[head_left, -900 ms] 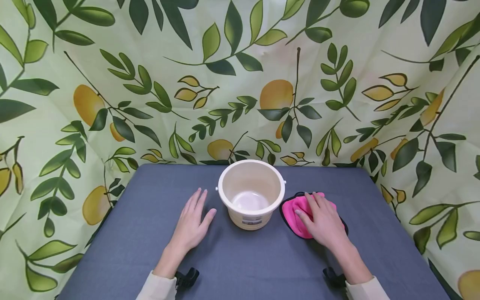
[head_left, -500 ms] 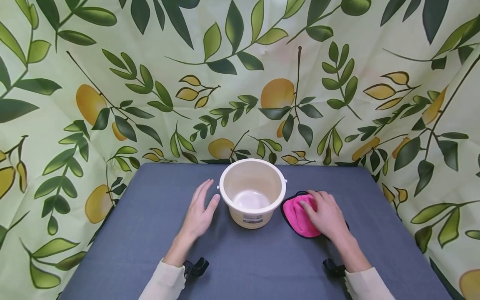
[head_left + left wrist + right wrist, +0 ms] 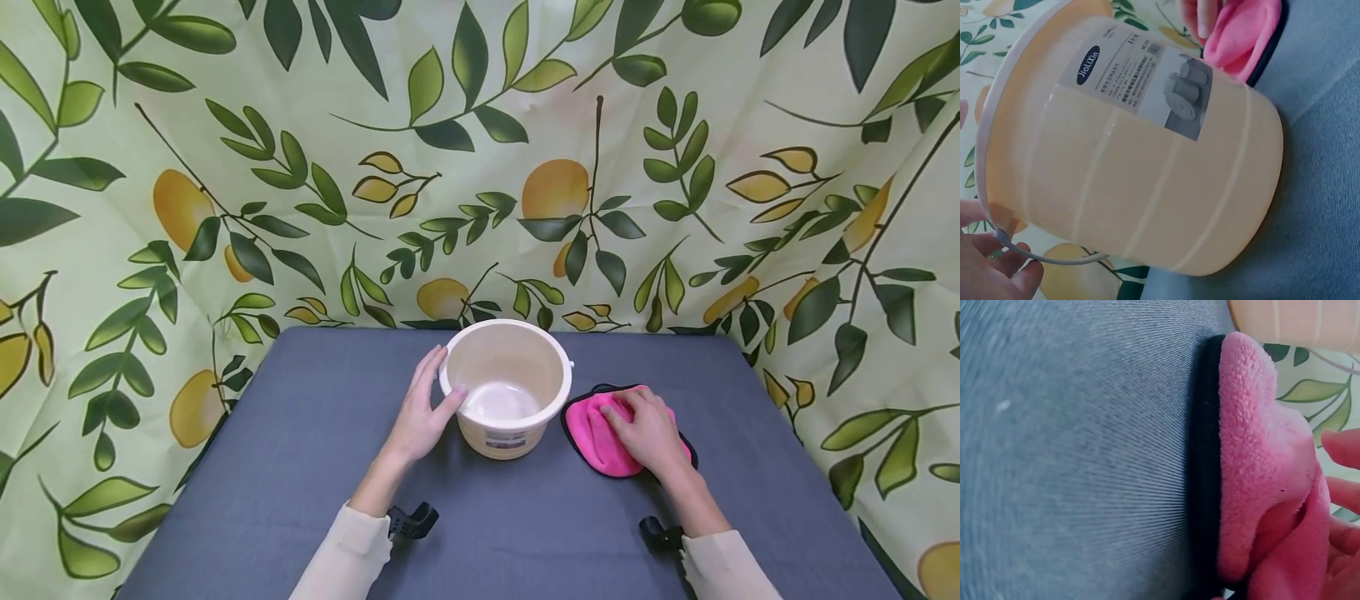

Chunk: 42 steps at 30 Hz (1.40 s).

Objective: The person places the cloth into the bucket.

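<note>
A cream plastic bucket (image 3: 504,437) stands upright on the grey-blue table; its label (image 3: 1141,81) reads "JiaLiXin". My left hand (image 3: 417,421) is at the bucket's left rim, thumb over the front and fingers along the outside. In the left wrist view its fingers (image 3: 1013,265) lie by the thin wire-like handle (image 3: 1066,259), and the thumb shows at the edge. To the bucket's right lies a pink plush cloth (image 3: 596,437) with black edging, bunched in folds. My right hand (image 3: 651,437) rests on it, with thumb and fingers (image 3: 1342,450) apart; its palm is largely hidden.
The table (image 3: 480,525) has rounded far corners. A curtain (image 3: 480,233) printed with leaves and yellow fruit hangs behind and at both sides. A black wrist mount (image 3: 414,522) sits on the left wrist, and another black mount (image 3: 660,535) on the right.
My left hand has moved right and forward, from beside the bucket to its rim. My right hand stays on the cloth, its fingers drawn slightly closer together. The bucket has not moved.
</note>
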Each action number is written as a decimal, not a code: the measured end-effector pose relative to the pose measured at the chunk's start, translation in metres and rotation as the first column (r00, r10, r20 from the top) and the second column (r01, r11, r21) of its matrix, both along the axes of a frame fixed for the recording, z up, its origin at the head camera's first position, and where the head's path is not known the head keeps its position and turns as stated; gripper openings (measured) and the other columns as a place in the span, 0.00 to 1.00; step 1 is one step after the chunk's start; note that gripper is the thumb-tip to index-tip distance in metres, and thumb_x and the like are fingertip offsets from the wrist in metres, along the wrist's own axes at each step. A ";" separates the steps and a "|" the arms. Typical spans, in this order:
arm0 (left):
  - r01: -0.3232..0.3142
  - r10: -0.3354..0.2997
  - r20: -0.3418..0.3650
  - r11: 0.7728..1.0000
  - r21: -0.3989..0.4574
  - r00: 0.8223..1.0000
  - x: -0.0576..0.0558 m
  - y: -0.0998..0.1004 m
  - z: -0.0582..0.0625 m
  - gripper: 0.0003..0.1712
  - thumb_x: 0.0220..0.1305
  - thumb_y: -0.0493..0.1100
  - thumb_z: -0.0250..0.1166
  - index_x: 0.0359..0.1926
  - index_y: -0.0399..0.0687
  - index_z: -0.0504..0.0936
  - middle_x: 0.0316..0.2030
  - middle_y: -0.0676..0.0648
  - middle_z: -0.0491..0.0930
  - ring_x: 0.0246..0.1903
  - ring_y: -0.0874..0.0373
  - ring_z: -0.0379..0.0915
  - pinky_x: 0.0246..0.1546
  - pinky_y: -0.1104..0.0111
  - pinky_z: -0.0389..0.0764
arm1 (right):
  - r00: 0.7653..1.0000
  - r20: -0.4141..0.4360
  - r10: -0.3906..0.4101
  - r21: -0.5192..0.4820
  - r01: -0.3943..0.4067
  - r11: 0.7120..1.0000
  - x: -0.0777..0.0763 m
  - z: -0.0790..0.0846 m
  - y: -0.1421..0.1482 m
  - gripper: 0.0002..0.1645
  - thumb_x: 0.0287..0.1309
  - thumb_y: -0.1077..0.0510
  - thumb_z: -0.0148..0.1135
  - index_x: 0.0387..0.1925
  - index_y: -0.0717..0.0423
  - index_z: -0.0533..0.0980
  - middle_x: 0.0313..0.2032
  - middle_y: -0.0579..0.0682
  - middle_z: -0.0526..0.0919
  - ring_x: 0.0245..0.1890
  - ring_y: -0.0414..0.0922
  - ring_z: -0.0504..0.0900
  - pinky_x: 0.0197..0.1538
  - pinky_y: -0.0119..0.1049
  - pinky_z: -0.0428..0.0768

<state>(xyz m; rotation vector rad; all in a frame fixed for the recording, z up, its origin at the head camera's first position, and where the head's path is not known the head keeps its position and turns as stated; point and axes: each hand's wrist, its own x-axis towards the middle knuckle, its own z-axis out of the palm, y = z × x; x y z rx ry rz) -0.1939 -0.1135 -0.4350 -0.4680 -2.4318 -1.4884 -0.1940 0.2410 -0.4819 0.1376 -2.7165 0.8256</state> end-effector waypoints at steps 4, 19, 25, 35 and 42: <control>-0.005 0.005 0.018 1.000 0.013 1.000 -0.002 0.004 -0.001 0.41 0.62 0.57 0.61 0.72 0.48 0.58 0.72 0.48 0.52 0.70 0.52 0.47 0.67 0.47 0.51 | 1.000 -0.023 0.002 -0.008 -0.002 1.000 -0.003 -0.007 0.001 0.21 0.56 0.50 0.66 0.45 0.61 0.81 0.42 0.57 0.78 0.44 0.56 0.73 0.47 0.53 0.69; -0.043 0.043 0.040 0.999 0.022 0.998 -0.006 0.012 -0.009 0.44 0.60 0.58 0.64 0.72 0.51 0.58 0.71 0.51 0.53 0.69 0.53 0.50 0.67 0.51 0.54 | 0.998 -0.044 -0.042 -0.155 0.035 0.987 -0.002 -0.008 0.005 0.11 0.57 0.56 0.66 0.40 0.58 0.83 0.35 0.52 0.82 0.36 0.48 0.77 0.38 0.42 0.76; -0.048 0.047 0.025 0.999 0.024 0.999 -0.007 0.010 -0.009 0.45 0.58 0.57 0.66 0.71 0.49 0.59 0.71 0.49 0.54 0.69 0.53 0.51 0.67 0.51 0.54 | 0.996 0.030 -0.083 -0.262 0.088 0.961 0.003 0.007 0.013 0.16 0.59 0.48 0.64 0.42 0.54 0.82 0.38 0.52 0.82 0.35 0.43 0.76 0.33 0.29 0.75; -0.043 0.042 0.023 0.999 0.025 0.999 -0.009 0.008 -0.009 0.46 0.56 0.57 0.68 0.71 0.50 0.59 0.70 0.46 0.55 0.69 0.53 0.51 0.67 0.51 0.54 | 0.988 0.115 -0.106 -0.476 0.148 0.867 0.010 0.039 0.018 0.24 0.58 0.43 0.64 0.47 0.57 0.80 0.39 0.50 0.81 0.36 0.38 0.75 0.32 0.28 0.76; -0.045 0.045 0.034 0.999 0.020 0.998 -0.009 0.008 -0.008 0.47 0.56 0.59 0.68 0.71 0.51 0.59 0.70 0.51 0.55 0.69 0.54 0.51 0.67 0.51 0.54 | 0.989 0.107 -0.106 -0.607 0.149 0.780 0.014 0.064 0.016 0.25 0.57 0.47 0.65 0.50 0.59 0.79 0.36 0.42 0.80 0.36 0.40 0.76 0.32 0.27 0.77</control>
